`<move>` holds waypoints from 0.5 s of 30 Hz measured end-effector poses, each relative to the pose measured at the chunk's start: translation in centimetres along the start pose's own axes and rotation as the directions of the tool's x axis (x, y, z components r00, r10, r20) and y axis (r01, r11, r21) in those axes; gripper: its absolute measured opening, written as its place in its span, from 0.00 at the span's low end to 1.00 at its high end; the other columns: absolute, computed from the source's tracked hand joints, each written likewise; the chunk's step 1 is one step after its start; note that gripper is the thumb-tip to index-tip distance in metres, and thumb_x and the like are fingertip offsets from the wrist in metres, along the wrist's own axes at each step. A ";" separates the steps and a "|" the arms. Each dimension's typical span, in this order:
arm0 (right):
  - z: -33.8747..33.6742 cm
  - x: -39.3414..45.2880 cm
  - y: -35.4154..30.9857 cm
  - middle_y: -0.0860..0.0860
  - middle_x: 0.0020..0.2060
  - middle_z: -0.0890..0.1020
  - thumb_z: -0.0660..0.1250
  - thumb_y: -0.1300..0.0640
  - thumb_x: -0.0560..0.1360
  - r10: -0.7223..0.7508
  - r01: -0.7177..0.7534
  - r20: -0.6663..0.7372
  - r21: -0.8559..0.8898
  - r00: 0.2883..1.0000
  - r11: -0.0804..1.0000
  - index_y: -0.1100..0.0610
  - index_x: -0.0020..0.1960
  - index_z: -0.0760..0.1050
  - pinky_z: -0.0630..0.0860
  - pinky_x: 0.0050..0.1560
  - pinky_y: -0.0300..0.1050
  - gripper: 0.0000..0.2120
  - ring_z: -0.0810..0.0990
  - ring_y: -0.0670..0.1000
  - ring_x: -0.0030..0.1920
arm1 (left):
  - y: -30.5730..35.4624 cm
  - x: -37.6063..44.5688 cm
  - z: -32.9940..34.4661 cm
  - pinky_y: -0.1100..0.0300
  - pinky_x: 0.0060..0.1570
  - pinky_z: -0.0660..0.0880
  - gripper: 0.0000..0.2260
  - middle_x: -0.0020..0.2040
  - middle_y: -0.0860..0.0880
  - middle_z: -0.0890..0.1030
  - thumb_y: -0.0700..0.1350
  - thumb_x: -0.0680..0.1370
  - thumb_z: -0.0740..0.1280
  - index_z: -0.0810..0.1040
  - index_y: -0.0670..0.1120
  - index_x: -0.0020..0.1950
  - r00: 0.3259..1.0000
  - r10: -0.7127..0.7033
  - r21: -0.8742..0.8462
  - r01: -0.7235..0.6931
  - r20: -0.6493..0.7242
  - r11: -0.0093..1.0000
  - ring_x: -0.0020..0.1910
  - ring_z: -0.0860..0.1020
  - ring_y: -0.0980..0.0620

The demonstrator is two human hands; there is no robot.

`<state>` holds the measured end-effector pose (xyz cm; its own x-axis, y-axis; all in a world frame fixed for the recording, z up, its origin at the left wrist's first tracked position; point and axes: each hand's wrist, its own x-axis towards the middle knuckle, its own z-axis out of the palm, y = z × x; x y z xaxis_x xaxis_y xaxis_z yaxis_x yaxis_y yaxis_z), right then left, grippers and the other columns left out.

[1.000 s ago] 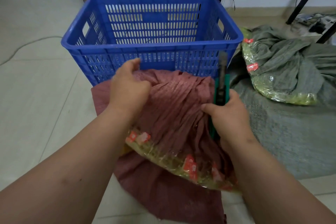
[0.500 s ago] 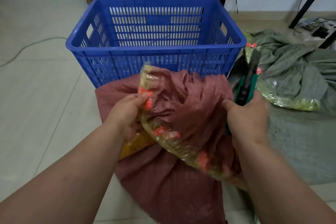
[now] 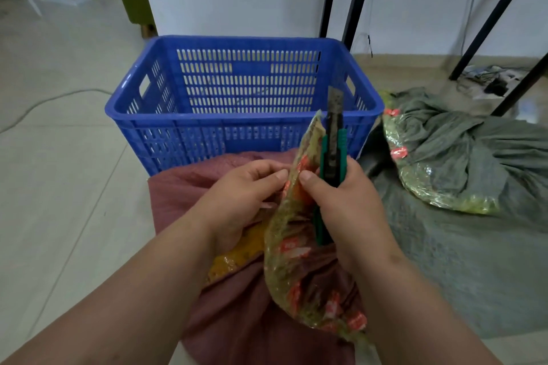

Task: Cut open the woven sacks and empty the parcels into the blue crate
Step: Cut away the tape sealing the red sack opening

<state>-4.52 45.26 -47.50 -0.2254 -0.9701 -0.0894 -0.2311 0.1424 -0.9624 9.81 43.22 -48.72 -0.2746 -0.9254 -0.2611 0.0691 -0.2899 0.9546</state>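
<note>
Left hand [image 3: 246,187] pinching the left side of a clear tape-wrapped bundle [image 3: 292,246] near its top, right hand [image 3: 347,195] clenched around a green utility knife [image 3: 332,157], blade up, thumb pressing the same bundle from the right. Bundle upright over a dark red woven sack [image 3: 237,320] on the floor, with a yellow parcel [image 3: 237,255] showing below the left hand. Blue crate [image 3: 243,124] just beyond the sack on the far side; to the right, 1 grey-green woven sack [image 3: 474,246] with a second taped bundle [image 3: 430,175] on top.
</note>
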 end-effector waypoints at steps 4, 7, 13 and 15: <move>-0.6 0.2 -0.3 0.43 0.43 0.83 0.72 0.54 0.74 -0.022 0.022 0.054 0.010 0.998 1.000 0.45 0.50 0.76 0.80 0.53 0.49 0.08 0.82 0.44 0.46 | -0.1 0.0 -0.2 0.56 0.49 0.79 0.10 0.52 0.44 0.85 0.45 0.81 0.63 0.81 0.46 0.58 0.997 -0.051 -0.011 0.052 0.052 0.999 0.52 0.83 0.47; -1.3 0.7 -0.8 0.43 0.41 0.83 0.74 0.57 0.71 -0.068 0.083 0.190 -0.072 0.979 0.994 0.47 0.50 0.77 0.79 0.53 0.49 0.10 0.83 0.45 0.45 | 0.5 -0.2 -0.4 0.56 0.49 0.74 0.14 0.49 0.46 0.84 0.46 0.82 0.60 0.79 0.43 0.63 0.994 -0.042 -0.123 0.055 0.103 0.991 0.44 0.81 0.51; -2.5 1.5 -1.6 0.45 0.46 0.85 0.75 0.61 0.71 -0.117 0.187 0.351 -0.172 0.929 0.967 0.47 0.54 0.78 0.79 0.56 0.51 0.16 0.83 0.44 0.48 | 0.9 0.4 -0.7 0.53 0.44 0.72 0.16 0.48 0.44 0.81 0.45 0.76 0.69 0.78 0.43 0.64 0.983 0.012 -0.236 0.032 0.181 0.971 0.40 0.78 0.50; -3.0 1.8 -1.5 0.45 0.46 0.85 0.75 0.59 0.71 -0.114 0.192 0.355 -0.193 0.928 0.962 0.46 0.53 0.78 0.79 0.56 0.50 0.14 0.83 0.45 0.48 | 1.1 0.5 -0.6 0.56 0.39 0.69 0.13 0.42 0.45 0.82 0.40 0.74 0.71 0.80 0.43 0.58 0.990 0.028 -0.251 0.007 0.136 0.968 0.36 0.77 0.50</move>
<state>-7.43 43.85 -45.46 0.1534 -0.9861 -0.0642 -0.4481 -0.0115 -0.8939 10.39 42.32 -47.86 -0.4000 -0.8916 -0.2122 0.3058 -0.3481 0.8862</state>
